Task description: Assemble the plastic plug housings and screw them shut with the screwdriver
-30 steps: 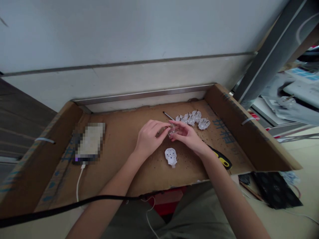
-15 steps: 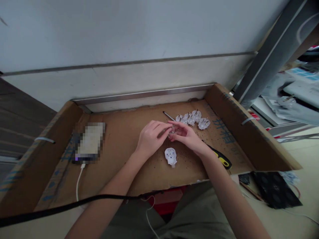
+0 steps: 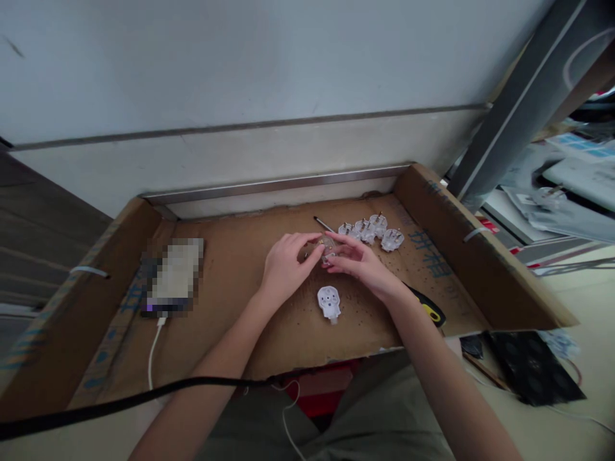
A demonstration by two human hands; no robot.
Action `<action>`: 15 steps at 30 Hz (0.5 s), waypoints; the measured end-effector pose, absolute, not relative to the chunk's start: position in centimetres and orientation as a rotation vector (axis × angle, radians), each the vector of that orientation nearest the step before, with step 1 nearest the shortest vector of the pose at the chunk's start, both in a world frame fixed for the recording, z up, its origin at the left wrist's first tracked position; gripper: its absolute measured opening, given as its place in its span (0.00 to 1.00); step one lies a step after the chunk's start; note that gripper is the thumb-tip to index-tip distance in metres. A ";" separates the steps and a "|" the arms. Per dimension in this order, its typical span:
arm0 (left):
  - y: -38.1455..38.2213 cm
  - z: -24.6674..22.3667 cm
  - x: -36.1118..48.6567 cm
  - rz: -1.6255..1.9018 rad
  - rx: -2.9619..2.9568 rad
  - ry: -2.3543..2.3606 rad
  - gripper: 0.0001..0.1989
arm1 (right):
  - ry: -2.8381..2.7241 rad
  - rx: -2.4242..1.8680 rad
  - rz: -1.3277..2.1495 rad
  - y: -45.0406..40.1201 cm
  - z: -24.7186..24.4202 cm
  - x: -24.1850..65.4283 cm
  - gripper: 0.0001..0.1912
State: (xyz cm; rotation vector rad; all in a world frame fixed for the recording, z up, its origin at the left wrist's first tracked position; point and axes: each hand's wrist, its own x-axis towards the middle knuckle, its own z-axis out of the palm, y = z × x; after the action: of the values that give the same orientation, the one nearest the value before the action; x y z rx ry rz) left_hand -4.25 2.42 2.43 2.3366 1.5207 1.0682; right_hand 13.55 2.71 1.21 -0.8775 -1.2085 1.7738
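Note:
Between the fingertips of both hands is a clear plastic plug part (image 3: 329, 248), partly covered by the fingers. My left hand (image 3: 291, 261) pinches it from the left, and my right hand (image 3: 359, 261) grips it from the right. Just below the hands, a white plug half (image 3: 328, 303) lies on the cardboard with its inner side up. Beyond my right hand sit several white plugs (image 3: 377, 224) with metal pins pointing up. A thin screwdriver (image 3: 325, 224) lies beside them, its other end hidden by the plugs and hand.
A cardboard tray (image 3: 230, 269) with raised sides forms the work surface. At its left lies a blurred phone (image 3: 175, 275) with a white cable (image 3: 152, 352). A black and yellow tool (image 3: 432, 312) lies partly under my right forearm. A black cord (image 3: 144, 392) crosses in front.
The clear plug part has turned between my fingers and shows more now. My hands have barely shifted, and the loose plug pieces lie where they were.

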 end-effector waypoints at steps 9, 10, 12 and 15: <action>2.4 2.3 -4.0 1.214 2.325 1.422 0.10 | -1.135 -0.876 1.836 2.7 1.4 13.5 0.28; 2.3 2.3 -4.0 1.215 2.335 1.414 0.10 | -1.125 -0.882 1.835 2.8 1.4 13.5 0.27; 2.3 2.4 -3.9 1.223 2.343 1.389 0.10 | -1.098 -0.892 1.834 2.8 1.5 13.5 0.26; 2.1 2.6 -3.8 1.270 2.352 1.336 0.10 | -1.057 -0.860 1.870 2.8 1.6 13.6 0.24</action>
State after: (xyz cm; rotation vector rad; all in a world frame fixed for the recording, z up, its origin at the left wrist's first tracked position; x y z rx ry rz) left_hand -3.78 2.12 2.60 2.3519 1.3357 1.2701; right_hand 13.64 2.80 1.58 -0.8598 -1.0568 1.8701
